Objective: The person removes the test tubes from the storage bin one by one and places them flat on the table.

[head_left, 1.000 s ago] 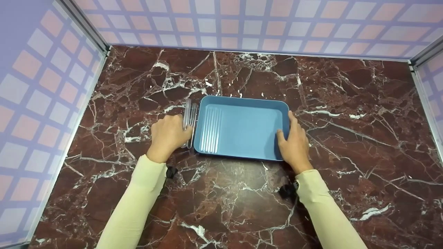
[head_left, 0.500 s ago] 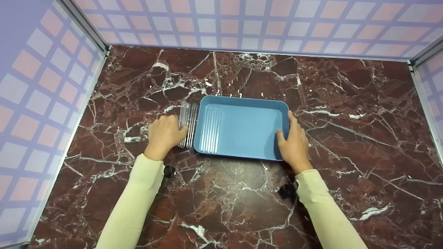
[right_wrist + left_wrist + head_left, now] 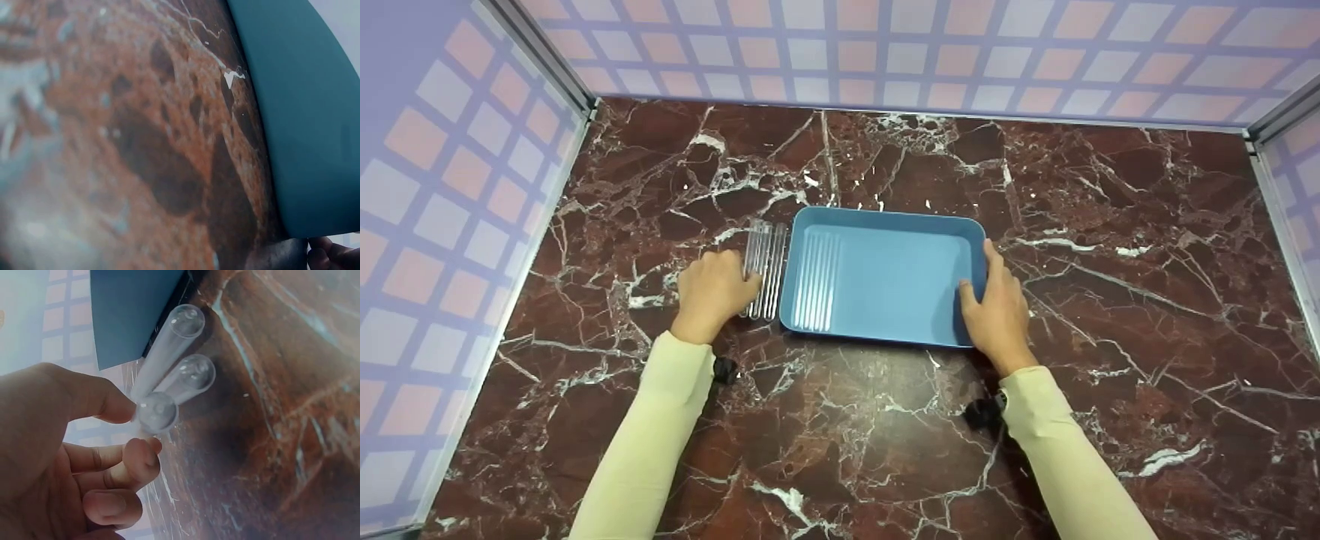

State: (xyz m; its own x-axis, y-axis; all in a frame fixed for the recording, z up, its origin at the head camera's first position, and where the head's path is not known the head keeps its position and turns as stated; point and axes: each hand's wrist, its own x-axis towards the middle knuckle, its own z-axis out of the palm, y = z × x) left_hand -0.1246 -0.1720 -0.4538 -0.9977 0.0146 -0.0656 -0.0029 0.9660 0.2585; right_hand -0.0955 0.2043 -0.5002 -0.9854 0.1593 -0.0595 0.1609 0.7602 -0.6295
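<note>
My left hand (image 3: 710, 292) pinches a clear test tube (image 3: 159, 412) between thumb and fingers, left of the blue tray. Two more clear test tubes (image 3: 169, 351) lie beside it, toward the tray, their rounded ends facing the left wrist camera. My right hand (image 3: 999, 319) grips the right wall of the blue tray (image 3: 900, 281), thumb inside the rim and fingers outside. Along the tray's left side, several clear test tubes (image 3: 814, 289) lie in a neat row. In the right wrist view only fingertips (image 3: 334, 256) show at the tray's corner.
The tray stands on a dark red marbled tabletop (image 3: 870, 465) with white veins. Small white flecks (image 3: 811, 181) are scattered behind it. Checked panels (image 3: 855, 52) border the table at the back and both sides.
My left hand has shifted slightly left with the pinched tube, and the tubes outside the tray now stand spread side by side. My right hand and the tray have stayed put.
</note>
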